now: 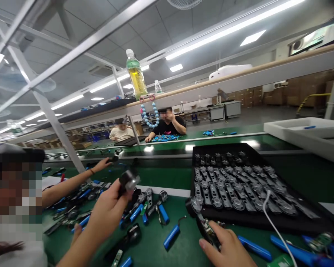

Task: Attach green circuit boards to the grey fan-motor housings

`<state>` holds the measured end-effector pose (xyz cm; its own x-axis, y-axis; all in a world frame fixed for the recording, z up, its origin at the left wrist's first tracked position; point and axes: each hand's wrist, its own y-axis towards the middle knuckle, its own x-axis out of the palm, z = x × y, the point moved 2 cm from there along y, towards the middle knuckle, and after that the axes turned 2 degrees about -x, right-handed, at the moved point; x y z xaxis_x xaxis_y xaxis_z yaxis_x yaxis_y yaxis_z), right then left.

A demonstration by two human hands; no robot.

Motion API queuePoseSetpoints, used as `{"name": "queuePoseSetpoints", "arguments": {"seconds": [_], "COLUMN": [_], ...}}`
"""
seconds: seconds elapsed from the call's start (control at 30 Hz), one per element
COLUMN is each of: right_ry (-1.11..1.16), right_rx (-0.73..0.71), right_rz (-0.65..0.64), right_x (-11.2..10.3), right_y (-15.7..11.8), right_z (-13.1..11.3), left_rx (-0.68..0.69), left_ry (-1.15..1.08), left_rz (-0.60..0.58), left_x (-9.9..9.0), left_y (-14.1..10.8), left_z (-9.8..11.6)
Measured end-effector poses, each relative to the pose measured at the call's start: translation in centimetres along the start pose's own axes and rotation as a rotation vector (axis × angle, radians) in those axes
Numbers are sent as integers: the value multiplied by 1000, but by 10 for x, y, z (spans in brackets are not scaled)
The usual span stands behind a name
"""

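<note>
- A green-topped conveyor worktop fills the lower view, tilted by the head camera; a second green line runs beyond it, with two seated co-workers and a loose heap of blue parts there.
- A black tray sits on the worktop, right of centre; it carries tight rows of grey metal parts with round ends.
- A white plastic bin stands at the upper right, beyond the tray.
- A nearby co-worker's arm reaches in from the left foreground; that hand holds a small dark item, apart from the person's own hands.
- The left hand is closed around a black cylindrical unit with a metal end; it holds the unit up, clear of the worktop.
- The right hand is low at the tray's near edge, fingers curled around a black housing with a green circuit board exposed; its grip is partly hidden.
- The step in hand looks like handling these units, one in each hand.
- Blue cylindrical cells lie scattered on the worktop between the hands; a white cable crosses the lower right, near a loose green circuit board.
</note>
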<state>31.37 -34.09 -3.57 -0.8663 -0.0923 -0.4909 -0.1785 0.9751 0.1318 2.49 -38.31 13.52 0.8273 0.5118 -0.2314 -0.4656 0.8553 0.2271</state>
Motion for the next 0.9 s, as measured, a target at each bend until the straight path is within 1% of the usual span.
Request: {"name": "queuePoseSetpoints", "arguments": {"seconds": [0.03, 0.07, 0.13, 0.2, 0.27, 0.33, 0.4, 0.47, 0.57, 0.63, 0.7, 0.8, 0.9], "right_ry": [11, 26, 59, 83, 112, 143, 160, 164, 214, 280, 306, 209, 96], "right_rx": [-16, -30, -41, -31, -17, -20, -30, -26, 36, 83, 110, 147, 192], "right_rz": [1, 8, 39, 79, 119, 143, 156, 179, 221, 236, 265, 298, 287], "right_x": [-3, -5, -8, -9, -7, -5, -4, -3, -1, 3, 8, 16, 21], "right_y": [1, 3, 6, 9, 13, 16, 20, 23, 25, 24, 20, 12, 5], "right_z": [-2, -3, -2, 1, 6, 9, 11, 12, 16, 20, 25, 29, 29], "left_rx": [-57, -100, -162, -230, -288, -324, -343, -353, -359, -358, -352, -342, -351], "left_ry": [-109, -171, -247, -323, -416, -515, -606, -673, -732, -755, -762, -754, -760], "left_rz": [-86, -162, -265, -361, -449, -530, -604, -666, -720, -694, -628, -533, -441], "left_x": [20, 41, 82, 117, 144, 162, 174, 183, 190, 193, 195, 197, 199], "left_y": [-2, -4, -9, -14, -17, -18, -19, -21, -26, -29, -32, -37, -43], "left_z": [-2, -7, -20, -36, -50, -61, -68, -74, -84, -91, -98, -110, -121]}}
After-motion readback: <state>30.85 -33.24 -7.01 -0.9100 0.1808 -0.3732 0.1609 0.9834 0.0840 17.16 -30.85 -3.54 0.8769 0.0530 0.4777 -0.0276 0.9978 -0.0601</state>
